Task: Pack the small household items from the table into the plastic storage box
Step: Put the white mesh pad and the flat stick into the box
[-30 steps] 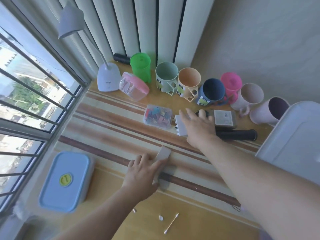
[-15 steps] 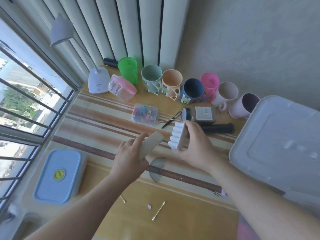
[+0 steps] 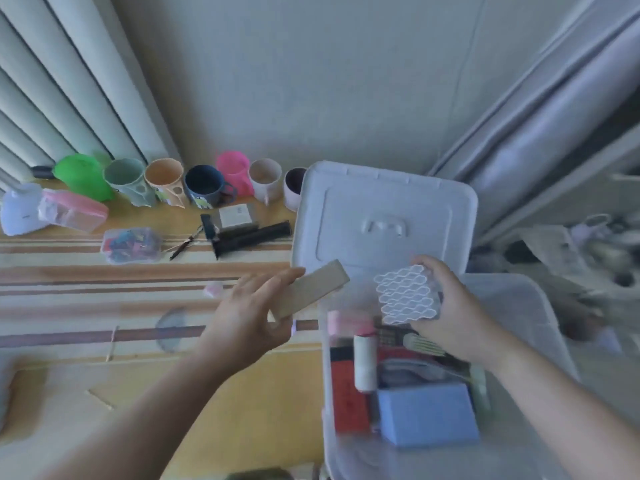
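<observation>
A clear plastic storage box (image 3: 325, 393) stands at the table's right end, its white lid (image 3: 384, 216) leaning up behind it. Inside lie a blue block (image 3: 427, 414), a red flat item (image 3: 348, 400), a white roll (image 3: 364, 363) and other small things. My right hand (image 3: 450, 317) holds a white honeycomb-patterned block (image 3: 407, 294) above the box's far end. My left hand (image 3: 249, 320) pinches a flat beige strip (image 3: 311, 294) just left of the box's rim, over the table.
A row of several coloured cups (image 3: 162, 183) lines the wall. On the striped cloth lie a clear case of coloured clips (image 3: 133, 244), a pink-lidded box (image 3: 72, 211), a grey box (image 3: 235, 216), a black tube (image 3: 252, 237), a protractor (image 3: 171, 327) and cotton swabs (image 3: 112, 342). Clutter fills the far right.
Both hands lifted their items off the table and carried them right, and the view swung with them. The right hand now hovers over the open box; the left is at its rim.
</observation>
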Available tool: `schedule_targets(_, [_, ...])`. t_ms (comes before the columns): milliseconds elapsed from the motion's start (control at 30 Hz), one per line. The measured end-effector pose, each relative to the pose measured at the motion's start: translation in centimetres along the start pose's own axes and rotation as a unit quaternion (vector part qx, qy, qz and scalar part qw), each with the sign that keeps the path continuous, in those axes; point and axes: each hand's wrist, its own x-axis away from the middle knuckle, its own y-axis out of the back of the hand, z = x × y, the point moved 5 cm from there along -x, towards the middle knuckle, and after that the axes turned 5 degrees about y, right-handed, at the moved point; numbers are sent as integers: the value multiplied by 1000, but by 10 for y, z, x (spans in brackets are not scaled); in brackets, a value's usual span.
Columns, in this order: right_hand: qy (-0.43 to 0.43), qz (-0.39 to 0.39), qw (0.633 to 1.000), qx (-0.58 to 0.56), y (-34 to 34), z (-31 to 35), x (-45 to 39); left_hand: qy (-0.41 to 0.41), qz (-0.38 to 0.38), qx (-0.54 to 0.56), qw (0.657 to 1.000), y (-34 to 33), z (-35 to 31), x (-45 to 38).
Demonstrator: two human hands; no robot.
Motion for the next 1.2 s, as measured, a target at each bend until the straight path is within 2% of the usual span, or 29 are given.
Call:
schedule_targets(167, [-112,-21,993,-23,48,-109,59,-37,11,-16,999,-48,-84,-1])
schedule_targets(267, [-131,42,990,3,40,-147,74,-58,32,-52,996,-71,-116,0])
schedule_targets(333, [-104,87,991,11,24,-150,75,-55,49,-67,995,-85,-127,1])
schedule_targets(467, [42,153,981,114,-25,-121,68,-24,52,-79,995,-98,-135,5])
schedule_targets(600, [153,231,918,285,-84,-100,72,-4,37,-94,995,-95,-139,10])
schedule_targets(733, [215,287,871,336,-120,-88,68,22,33,-84,996,-96,-132,18])
schedule_targets(833, [229,321,846,358,-130,-82,64,41,34,-75,996,-97,-128,24])
schedule_targets(1000, [295,291,815,406,-138,-76,57,69,26,-71,995,-97,-123,31])
schedule_targets(1100, [305,296,809,406,-144,-82,55,89,32,-50,994,-96,-121,32])
schedule_targets(1200, [266,322,820,392,-134,-91,51,99,38,-38,994,-96,-121,30])
